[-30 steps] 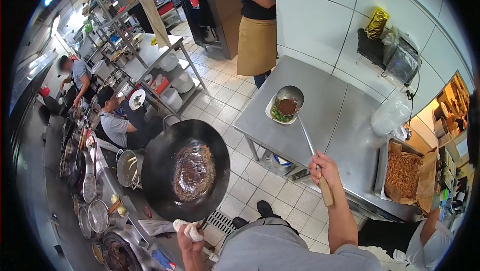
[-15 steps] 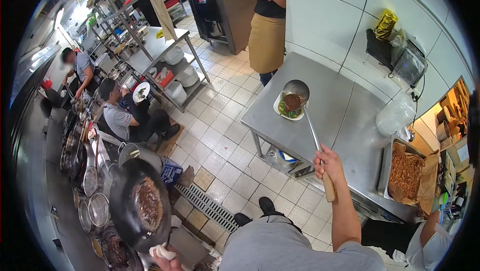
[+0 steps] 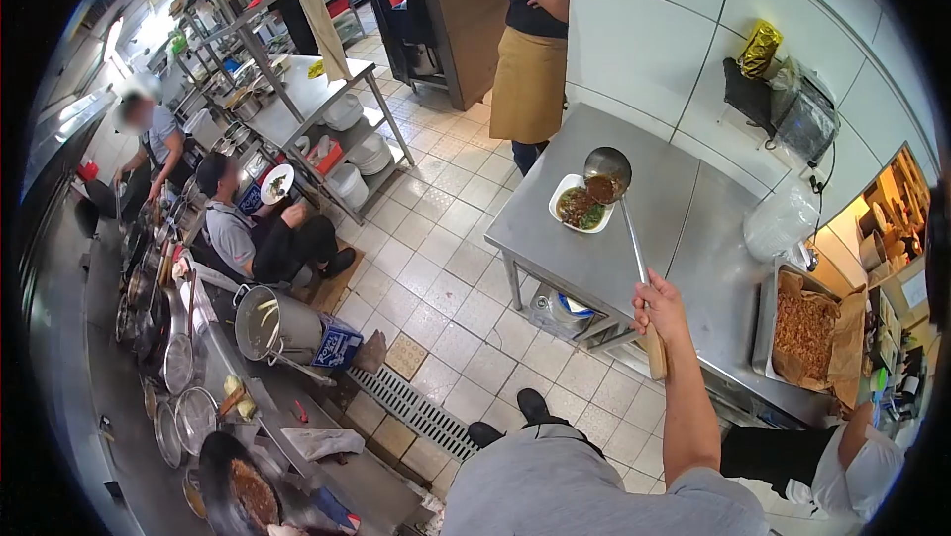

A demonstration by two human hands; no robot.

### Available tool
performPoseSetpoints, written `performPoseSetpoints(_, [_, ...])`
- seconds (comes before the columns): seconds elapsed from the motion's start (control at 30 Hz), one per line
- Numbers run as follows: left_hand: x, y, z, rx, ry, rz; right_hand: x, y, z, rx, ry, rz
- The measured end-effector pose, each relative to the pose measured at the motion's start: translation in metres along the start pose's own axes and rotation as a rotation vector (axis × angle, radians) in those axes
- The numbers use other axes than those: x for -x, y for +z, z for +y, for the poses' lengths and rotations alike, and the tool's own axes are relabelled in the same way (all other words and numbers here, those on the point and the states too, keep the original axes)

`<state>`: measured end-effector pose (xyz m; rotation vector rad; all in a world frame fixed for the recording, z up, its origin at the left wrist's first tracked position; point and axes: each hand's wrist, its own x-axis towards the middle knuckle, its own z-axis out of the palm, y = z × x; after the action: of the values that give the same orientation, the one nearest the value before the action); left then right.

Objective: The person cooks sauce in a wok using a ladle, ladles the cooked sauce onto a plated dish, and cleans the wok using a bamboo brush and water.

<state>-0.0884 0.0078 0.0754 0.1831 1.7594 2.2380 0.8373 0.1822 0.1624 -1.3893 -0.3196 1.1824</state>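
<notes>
My right hand (image 3: 661, 308) is wrapped round the long handle of a ladle (image 3: 634, 244) with a wooden end. The ladle's dark round head is tilted over the right rim of a white square bowl (image 3: 599, 225), with brown sauce at its lip. Green pieces and brown sauce fill the bowl, which stands on the steel table. At the bottom left is a black wok (image 3: 218, 462) with brown sauce inside. Only a sliver of my left hand (image 3: 285, 530), with a pale cloth, shows at the wok's near edge; its fingers are mostly hidden.
A steel table (image 3: 684, 288) bears a tray (image 3: 761, 338) of brown crumbly food. Left are strainers (image 3: 198, 415), a large pot (image 3: 243, 323) and the stove counter. One co-worker (image 3: 233, 229) sits holding a plate; others stand at the stove, behind the table and at lower right.
The wok has moved down and left, uncovering the pot and counter. The ladle head has shifted right and tipped, and more brown sauce lies in the bowl.
</notes>
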Motion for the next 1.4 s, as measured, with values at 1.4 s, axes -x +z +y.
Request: performPoseSetpoints(1.4, [-0.167,-0.049,-0.043,0.464,-0.298,0.287,0.038,0.074,0.056,-0.335,-0.080,0.165])
